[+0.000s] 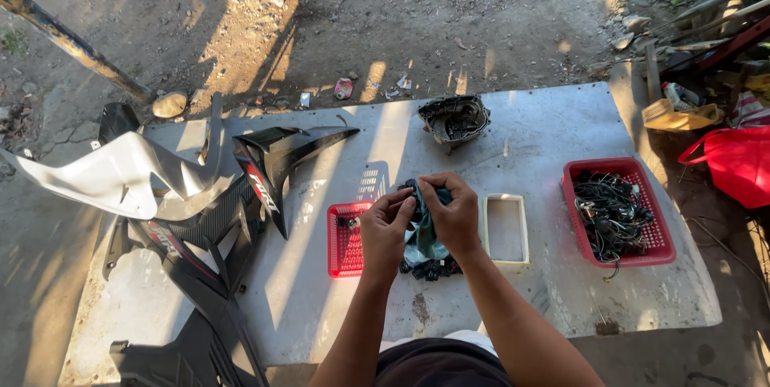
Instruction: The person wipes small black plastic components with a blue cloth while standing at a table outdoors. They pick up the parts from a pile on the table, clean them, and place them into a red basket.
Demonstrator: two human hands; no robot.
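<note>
An outdoor grey slab table over dirt ground is seen. From the left: scooter fairing panels, a small red basket, then the left hand and right hand, both closed on a teal cloth above small dark parts. Wiping appears in hand. Beyond lie an empty cream tray and a red basket of cables.

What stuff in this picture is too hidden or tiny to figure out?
- Head view: the small dark part wrapped in the teal cloth, covered by the left hand and right hand.
- Small red basket: its right side is behind the left hand.
- Large red basket: a tangle of dark wires, single pieces too small.
- Black panels: cut off by the bottom edge.
</note>
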